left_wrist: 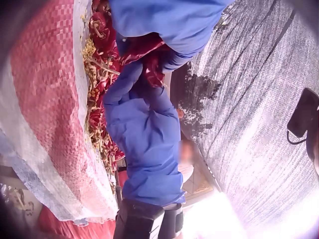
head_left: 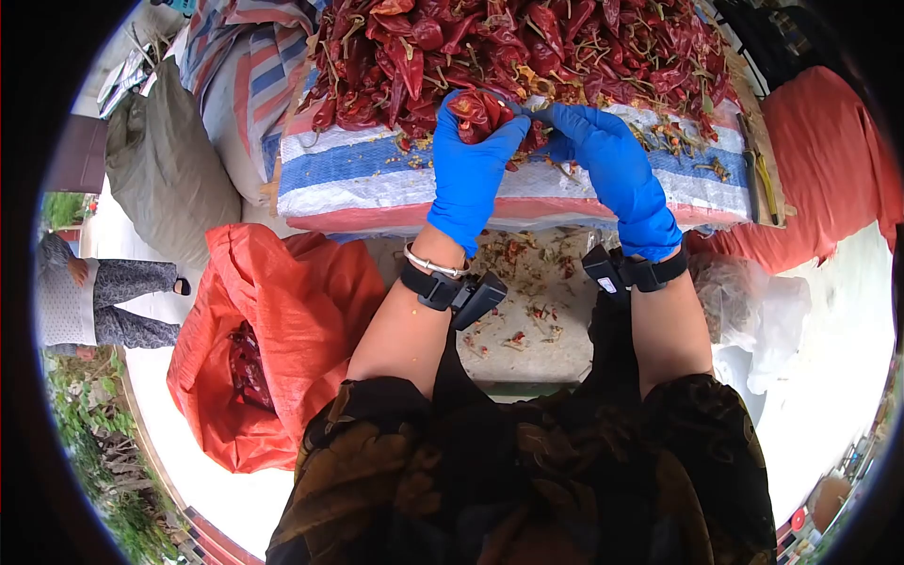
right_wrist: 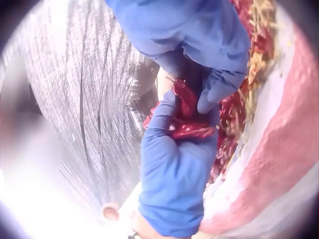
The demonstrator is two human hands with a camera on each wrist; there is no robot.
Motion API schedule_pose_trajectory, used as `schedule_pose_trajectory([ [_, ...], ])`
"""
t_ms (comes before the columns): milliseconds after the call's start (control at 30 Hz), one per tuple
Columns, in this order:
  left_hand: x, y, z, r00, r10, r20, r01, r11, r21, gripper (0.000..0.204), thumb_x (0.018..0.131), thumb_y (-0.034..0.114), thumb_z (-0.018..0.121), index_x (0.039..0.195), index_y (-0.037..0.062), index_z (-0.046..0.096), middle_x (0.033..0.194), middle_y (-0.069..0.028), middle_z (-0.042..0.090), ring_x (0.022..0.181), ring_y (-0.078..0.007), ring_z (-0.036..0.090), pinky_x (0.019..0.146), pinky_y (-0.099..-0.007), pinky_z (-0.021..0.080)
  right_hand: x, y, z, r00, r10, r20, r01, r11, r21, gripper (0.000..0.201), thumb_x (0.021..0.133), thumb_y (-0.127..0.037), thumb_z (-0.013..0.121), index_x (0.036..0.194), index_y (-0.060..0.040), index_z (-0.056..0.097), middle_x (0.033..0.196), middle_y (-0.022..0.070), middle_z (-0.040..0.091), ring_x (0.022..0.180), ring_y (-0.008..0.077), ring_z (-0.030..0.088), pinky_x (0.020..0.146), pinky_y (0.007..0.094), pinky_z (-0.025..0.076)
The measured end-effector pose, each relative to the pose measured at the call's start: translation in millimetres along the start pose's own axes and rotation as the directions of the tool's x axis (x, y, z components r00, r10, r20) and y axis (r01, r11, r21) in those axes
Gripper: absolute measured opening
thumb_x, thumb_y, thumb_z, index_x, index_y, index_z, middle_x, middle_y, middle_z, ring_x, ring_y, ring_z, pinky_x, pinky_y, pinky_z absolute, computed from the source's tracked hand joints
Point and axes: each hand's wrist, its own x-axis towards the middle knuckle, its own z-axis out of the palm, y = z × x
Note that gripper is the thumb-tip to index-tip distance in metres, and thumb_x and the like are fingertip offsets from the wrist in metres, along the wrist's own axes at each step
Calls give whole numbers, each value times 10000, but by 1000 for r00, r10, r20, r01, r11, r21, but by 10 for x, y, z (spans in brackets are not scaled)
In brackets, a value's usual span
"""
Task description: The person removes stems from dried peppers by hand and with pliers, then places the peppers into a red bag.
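Both hands wear blue gloves and meet over the front edge of a pile of dried red chili peppers (head_left: 527,47). My left hand (head_left: 468,179) grips several wrinkled chili peppers (head_left: 478,115), thumb across them. In the right wrist view these peppers (right_wrist: 192,131) show in its palm. Close beside it, my right hand (head_left: 607,165) pinches a chili pepper (right_wrist: 184,97) with thumb and fingers, near its thin stem. From the left wrist view, red pepper skin (left_wrist: 153,69) shows between the two gloves. The right fingertips are partly hidden behind the thumb.
A striped woven sheet (head_left: 377,174) covers the table under the pile, with stem scraps and seeds along its front. An open red sack (head_left: 273,282) holding peppers stands left. Scissors-like tool (head_left: 761,174) lies at the right edge. Another person (head_left: 104,292) stands far left.
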Motion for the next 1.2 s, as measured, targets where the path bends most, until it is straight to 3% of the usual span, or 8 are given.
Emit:
schedule_pose_trajectory([
  [133, 32, -100, -19, 997, 57, -60, -57, 998, 16, 344, 704, -28, 685, 969, 67, 488, 859, -22, 570, 769, -93, 549, 697, -231, 482, -5, -54, 24, 983, -138, -118, 122, 983, -137, 230, 836, -194, 601, 970, -8, 612, 855, 48, 634, 724, 121, 577, 670, 237, 463],
  [233, 46, -127, -15, 963, 263, -65, -257, 962, 89, 304, 746, -1, 648, 1017, 57, 524, 890, -52, 625, 740, -135, 614, 476, -239, 485, 10, 22, 86, 958, -273, -84, 238, 927, -289, 181, 798, -139, 644, 922, -10, 613, 835, 39, 629, 728, 107, 562, 666, 236, 458],
  [533, -68, 22, 24, 983, -119, 139, 100, 986, 131, 404, 720, 20, 684, 1067, 46, 479, 864, -64, 627, 734, -154, 617, 529, -252, 505, 11, 56, -15, 920, -370, -130, 295, 872, -392, 171, 776, -130, 663, 873, -9, 590, 772, 43, 597, 709, 94, 531, 651, 246, 442],
  [633, -80, 44, 51, 978, -168, 125, 158, 984, 86, 435, 684, 60, 736, 1034, 56, 477, 918, -29, 577, 811, -104, 567, 719, -240, 486, -20, -75, -34, 961, -256, -107, 183, 875, -448, 193, 795, -180, 646, 874, -11, 595, 779, 47, 599, 705, 96, 522, 630, 255, 432],
  [767, -86, -101, 64, 972, 190, 140, -226, 923, 311, 453, 676, 41, 736, 1040, 50, 466, 907, -35, 567, 789, -109, 565, 664, -230, 489, -60, -116, -7, 968, -236, -80, 104, 675, -730, 248, 817, -251, 626, 872, -11, 601, 769, 36, 593, 694, 102, 510, 610, 253, 416],
  [833, -101, -105, 68, 934, 317, 165, -356, 869, 343, 436, 670, 8, 729, 1017, 58, 469, 873, -25, 565, 737, -106, 572, 595, -214, 495, -67, -63, -18, 928, -373, 26, 334, 795, -506, 278, 836, -289, 602, 859, -11, 606, 759, 21, 585, 694, 111, 512, 606, 244, 413],
  [1000, -137, 9, 81, 996, 30, 88, -43, 989, 142, 443, 671, 41, 743, 1012, 41, 460, 913, -44, 568, 815, -106, 553, 718, -245, 481, -61, 23, 12, 989, -142, -49, 144, 989, 27, 202, 873, -240, 551, 827, -50, 605, 657, 7, 526, 581, 95, 446, 529, 228, 356],
  [1200, -154, 37, 114, 980, 182, 82, -196, 956, 220, 375, 684, 12, 724, 952, 52, 465, 854, -25, 568, 777, -97, 549, 695, -234, 478, -21, 216, 105, 974, 99, 201, -218, 630, 745, 218, 907, -270, 485, 834, -83, 569, 602, -5, 466, 498, 78, 313, 481, 227, 279],
])
